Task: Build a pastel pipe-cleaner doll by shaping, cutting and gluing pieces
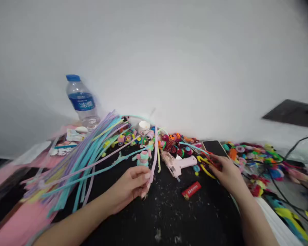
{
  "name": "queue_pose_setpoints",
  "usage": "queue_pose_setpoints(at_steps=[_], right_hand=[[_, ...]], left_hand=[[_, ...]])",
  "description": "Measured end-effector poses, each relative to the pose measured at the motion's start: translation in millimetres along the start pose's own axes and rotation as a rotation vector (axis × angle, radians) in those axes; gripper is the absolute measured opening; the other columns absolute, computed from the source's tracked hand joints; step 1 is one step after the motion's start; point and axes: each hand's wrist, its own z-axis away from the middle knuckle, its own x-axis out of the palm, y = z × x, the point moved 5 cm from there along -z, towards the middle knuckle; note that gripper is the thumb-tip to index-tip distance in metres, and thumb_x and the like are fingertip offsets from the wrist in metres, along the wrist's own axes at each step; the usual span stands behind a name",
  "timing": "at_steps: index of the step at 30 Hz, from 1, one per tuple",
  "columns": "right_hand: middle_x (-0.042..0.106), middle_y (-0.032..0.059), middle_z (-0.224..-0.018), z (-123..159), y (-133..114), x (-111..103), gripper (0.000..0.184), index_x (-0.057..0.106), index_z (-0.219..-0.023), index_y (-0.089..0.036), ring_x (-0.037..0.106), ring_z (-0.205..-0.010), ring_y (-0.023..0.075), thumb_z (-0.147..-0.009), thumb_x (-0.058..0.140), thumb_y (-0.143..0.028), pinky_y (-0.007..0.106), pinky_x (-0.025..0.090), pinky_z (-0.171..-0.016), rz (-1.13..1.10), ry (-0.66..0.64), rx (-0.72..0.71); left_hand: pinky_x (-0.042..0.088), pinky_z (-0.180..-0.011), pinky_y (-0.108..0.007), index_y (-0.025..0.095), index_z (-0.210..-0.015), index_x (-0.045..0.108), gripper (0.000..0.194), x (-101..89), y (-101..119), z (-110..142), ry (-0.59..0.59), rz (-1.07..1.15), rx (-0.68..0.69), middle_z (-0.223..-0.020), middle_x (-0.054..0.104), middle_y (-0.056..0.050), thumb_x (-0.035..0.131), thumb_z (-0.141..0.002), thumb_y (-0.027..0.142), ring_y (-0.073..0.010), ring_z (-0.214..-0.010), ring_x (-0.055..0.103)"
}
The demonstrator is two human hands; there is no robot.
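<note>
My left hand [133, 184] is closed around the lower part of an upright pale pink pipe cleaner [155, 147]. Just behind it stands a small pink and turquoise fuzzy figure [143, 158]. My right hand [227, 174] reaches to the right side of the black table, its fingers curled in at a yellow looped piece [206, 169] and some thin red strands. What exactly those fingers grip is blurred and partly hidden. Between the hands lie a pale pink glue gun [181, 165] and a red lighter-like stick [191, 190].
A bundle of pastel pipe cleaners [92, 153] spreads across the left. Behind it stands a water bottle [81, 100]. Several small colourful figures line the wall near a white paper cup [144, 127]. A phone [215, 149], more fuzzy pieces [267, 157] and black cables [282, 188] are at the right.
</note>
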Motion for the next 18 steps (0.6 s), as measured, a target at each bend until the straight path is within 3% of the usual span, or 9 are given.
queue_pose_setpoints(at_steps=[6,12,15,18], right_hand=[[0.065,0.0060,-0.065,1.2,-0.2,-3.9,0.038,0.067,-0.088,-0.013,0.060,-0.060,0.0229,-0.061,0.059,-0.038,0.031,0.045,-0.053,0.056,-0.071,0.193],[0.067,0.0066,-0.068,3.0,0.9,-17.0,0.033,0.066,-0.083,-0.015,0.062,-0.063,0.0248,-0.057,0.060,-0.034,0.034,0.046,-0.058,0.058,0.026,0.289],[0.068,0.0074,-0.069,4.3,0.2,-20.3,0.032,0.066,-0.081,-0.014,0.063,-0.063,0.0243,-0.057,0.060,-0.035,0.033,0.048,-0.057,-0.113,0.048,0.327],[0.069,0.0090,-0.074,5.7,-9.5,-15.9,0.035,0.063,-0.086,-0.012,0.065,-0.065,0.0229,-0.061,0.060,-0.037,0.031,0.050,-0.058,-0.373,-0.046,0.283]], left_hand=[[0.034,-0.045,-0.016,0.013,-0.072,0.058,0.012,-1.1,0.7,-2.8,0.037,-0.027,0.019,-0.058,0.052,0.003,0.060,-0.080,0.022,-0.0038,-0.045,0.045],[0.035,-0.046,-0.017,0.013,-0.073,0.059,0.012,-2.5,1.6,-3.5,0.046,-0.039,0.024,-0.058,0.051,0.003,0.059,-0.080,0.023,-0.0041,-0.045,0.044],[0.034,-0.046,-0.017,0.013,-0.073,0.059,0.012,-2.6,1.6,-3.5,0.046,-0.039,0.026,-0.058,0.051,0.003,0.059,-0.080,0.023,-0.0042,-0.045,0.044],[0.033,-0.046,-0.017,0.013,-0.073,0.058,0.012,-3.2,0.6,-3.5,0.041,-0.036,0.028,-0.058,0.051,0.003,0.059,-0.080,0.023,-0.0042,-0.046,0.044]])
